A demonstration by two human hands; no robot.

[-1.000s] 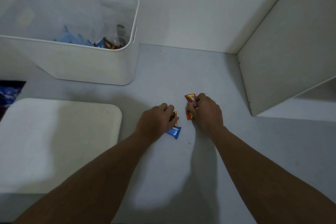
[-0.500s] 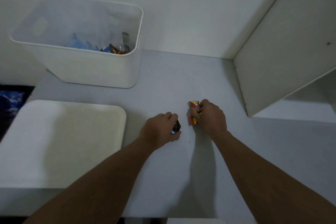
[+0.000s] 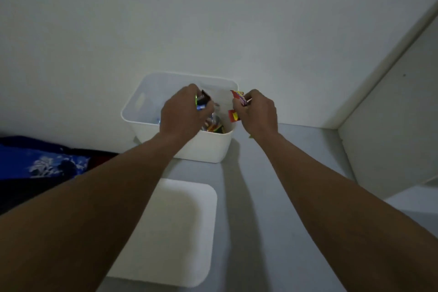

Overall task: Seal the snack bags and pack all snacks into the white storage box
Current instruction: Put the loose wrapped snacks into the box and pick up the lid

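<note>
- Hovering over the white storage box (image 3: 203, 147), both hands clenched.
- Left hand (image 3: 181, 111) gripping dark snack packets (image 3: 202, 101).
- Right hand (image 3: 257, 110) pinching red snack packets (image 3: 238, 98).
- Box standing on the table (image 3: 258, 197) against the wall.

Surface (image 3: 258, 208): pale grey, flat, running back to the wall.
Wall (image 3: 189, 19): plain off-white, rising behind the surface.
Lid (image 3: 170, 230): white, rounded corners, lying flat on the surface near its left front edge.
Panel (image 3: 391, 130): off-white board standing upright at the right end of the surface, one small dark spot on its face.
Cloth (image 3: 45, 166): dark blue with a white pattern, left of the surface and lower than it, partly in shadow.
</note>
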